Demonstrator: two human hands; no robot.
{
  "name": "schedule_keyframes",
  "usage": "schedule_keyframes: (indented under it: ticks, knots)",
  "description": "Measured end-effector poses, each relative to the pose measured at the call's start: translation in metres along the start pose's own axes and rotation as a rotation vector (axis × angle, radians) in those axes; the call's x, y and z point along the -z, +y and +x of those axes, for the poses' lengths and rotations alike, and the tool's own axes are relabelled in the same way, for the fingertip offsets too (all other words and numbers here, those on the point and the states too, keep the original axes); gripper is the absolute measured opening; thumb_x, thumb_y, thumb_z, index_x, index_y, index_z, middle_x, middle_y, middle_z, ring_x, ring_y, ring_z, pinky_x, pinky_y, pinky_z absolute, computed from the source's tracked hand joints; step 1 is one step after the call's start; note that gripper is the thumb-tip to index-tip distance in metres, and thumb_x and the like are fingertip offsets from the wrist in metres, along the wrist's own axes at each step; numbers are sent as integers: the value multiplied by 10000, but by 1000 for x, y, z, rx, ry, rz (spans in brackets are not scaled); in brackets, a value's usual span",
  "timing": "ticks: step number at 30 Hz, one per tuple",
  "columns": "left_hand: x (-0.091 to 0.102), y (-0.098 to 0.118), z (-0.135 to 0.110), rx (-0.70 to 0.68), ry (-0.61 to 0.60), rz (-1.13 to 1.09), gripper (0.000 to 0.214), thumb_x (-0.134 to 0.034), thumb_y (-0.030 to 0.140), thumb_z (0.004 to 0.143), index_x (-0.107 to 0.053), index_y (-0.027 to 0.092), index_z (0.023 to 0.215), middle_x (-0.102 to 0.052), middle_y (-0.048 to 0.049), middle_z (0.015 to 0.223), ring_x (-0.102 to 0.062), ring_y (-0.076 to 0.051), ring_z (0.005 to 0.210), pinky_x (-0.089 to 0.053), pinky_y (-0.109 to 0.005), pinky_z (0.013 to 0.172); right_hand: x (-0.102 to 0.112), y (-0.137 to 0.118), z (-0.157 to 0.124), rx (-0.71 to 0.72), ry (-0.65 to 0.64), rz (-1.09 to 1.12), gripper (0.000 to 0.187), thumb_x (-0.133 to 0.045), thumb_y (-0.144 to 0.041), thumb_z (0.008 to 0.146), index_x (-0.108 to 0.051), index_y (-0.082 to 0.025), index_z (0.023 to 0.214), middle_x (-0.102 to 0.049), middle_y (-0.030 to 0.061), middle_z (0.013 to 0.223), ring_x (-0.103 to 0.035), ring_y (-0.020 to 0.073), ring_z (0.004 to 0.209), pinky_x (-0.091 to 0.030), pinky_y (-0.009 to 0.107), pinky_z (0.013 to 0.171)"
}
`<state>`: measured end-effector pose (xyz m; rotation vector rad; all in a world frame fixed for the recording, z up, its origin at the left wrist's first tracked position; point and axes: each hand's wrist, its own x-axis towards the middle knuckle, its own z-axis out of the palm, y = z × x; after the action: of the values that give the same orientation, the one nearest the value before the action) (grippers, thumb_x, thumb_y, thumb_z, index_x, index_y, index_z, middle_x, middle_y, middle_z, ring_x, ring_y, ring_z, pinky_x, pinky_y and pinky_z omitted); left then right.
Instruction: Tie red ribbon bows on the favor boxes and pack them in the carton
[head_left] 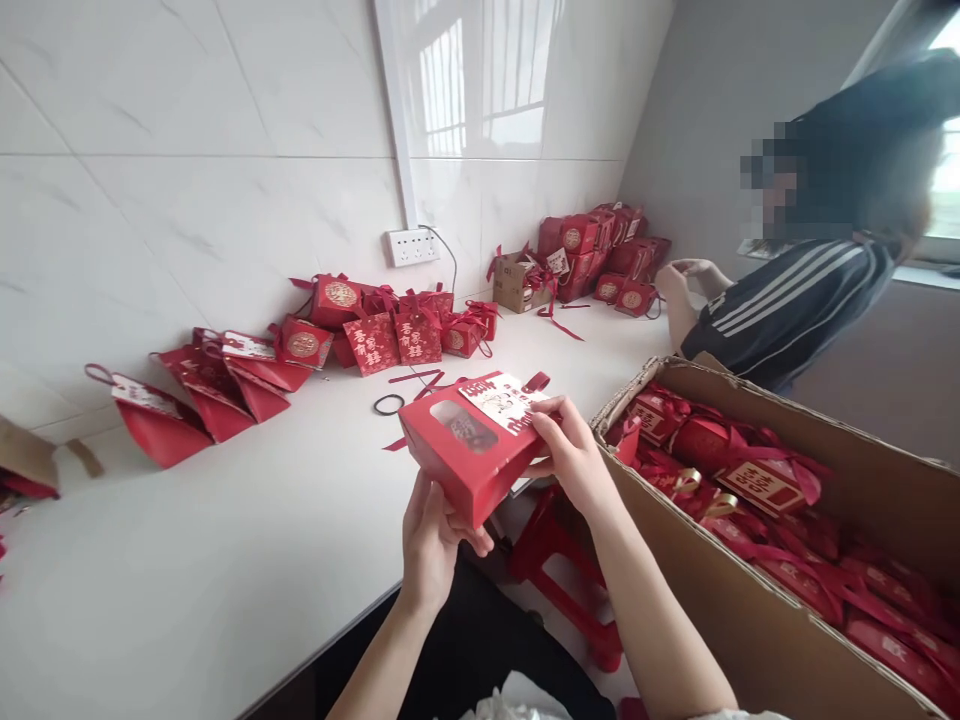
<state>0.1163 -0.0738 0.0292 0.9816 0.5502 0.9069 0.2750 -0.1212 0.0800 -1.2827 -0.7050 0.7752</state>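
A red gift box (450,455) with a clear window is held up in front of me, tilted, above the table's front edge. A white and red printed tag (501,400) lies on its top, with a dark red ribbon loop (537,382) at the far end. My left hand (435,550) grips the box from below at its near end, fingers partly hidden under it. On the far right side, my right hand (566,450) holds the box and the tag's edge between fingers and thumb. Something dark shows through the window, too unclear to name.
A white table (225,560) carries red gift boxes (337,300) along the wall, loose ribbons and a black ring (388,404). At right stands a large cardboard carton (675,560) of red boxes. A red stool (559,545) is below. Another person (802,310) works at far right.
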Motion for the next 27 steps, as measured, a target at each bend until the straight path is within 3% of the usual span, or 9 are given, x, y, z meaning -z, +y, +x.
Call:
schedule_keyframes:
  ticks: [3,6,9,11,13,16,21,23,27]
  knots:
    - [-10,-9,3,50,-159,210,469,-591,492,793,-507,183,1135,-640,25,527,-635,-170,464,-486,-241,421,39,-13,-29,283,243,-192,203,-584,-403,794,-541,-242,911,-543,-30,755,-538,104,553,-499,199,409]
    - [-24,-27,11,112,-317,435,343,-548,462,830,-580,164,996,-676,-21,618,-662,-168,557,-515,-243,484,95,-27,-73,529,732,-596,204,-599,-376,794,-590,-214,916,-608,18,846,-503,91,501,-431,203,402]
    - [-43,-49,26,34,-481,644,275,-463,416,882,-597,185,947,-692,-33,702,-676,-168,652,-547,-261,551,149,-33,-122,507,1213,-1058,249,-586,-379,808,-605,-200,980,-663,65,887,-571,132,526,-419,248,463]
    - [-59,-65,38,-171,-581,799,234,-435,343,896,-593,205,998,-705,-52,863,-680,-186,824,-569,-298,662,177,-28,-145,360,1314,-1404,297,-511,-405,836,-618,-178,994,-681,95,805,-610,193,552,-385,276,460]
    - [-76,-82,51,-470,-665,944,260,-432,263,889,-570,211,1103,-657,-77,1109,-590,-220,1102,-530,-372,867,198,-14,-155,178,1245,-1630,386,-403,-434,860,-635,-150,978,-676,116,721,-617,228,545,-333,276,423]
    - [-99,-107,67,-806,-744,1145,392,-441,192,870,-474,181,1260,-517,-106,1335,-383,-263,1318,-361,-480,1055,213,14,-150,-42,947,-1574,428,-313,-407,870,-654,-152,910,-685,115,718,-616,210,536,-370,271,451]
    - [-111,-132,73,-854,-720,1370,430,-486,186,840,-451,171,1268,-535,-132,1297,-395,-305,1295,-333,-516,1017,225,36,-121,-409,272,-1276,418,-391,-340,849,-566,-197,497,-610,39,499,-532,154,462,-368,257,482]
    - [-109,-132,71,-844,-713,1388,416,-489,195,840,-458,182,1254,-551,-126,1272,-406,-298,1283,-323,-505,1009,239,31,-116,-471,272,-1254,378,-452,-294,799,-554,-192,449,-601,38,473,-529,155,455,-367,262,477]
    - [-107,-129,71,-854,-746,1396,397,-476,204,854,-455,203,1250,-562,-107,1263,-421,-275,1267,-303,-478,998,288,8,-134,-342,609,-1077,197,-542,-293,696,-687,-190,611,-716,83,689,-648,229,604,-491,313,561]
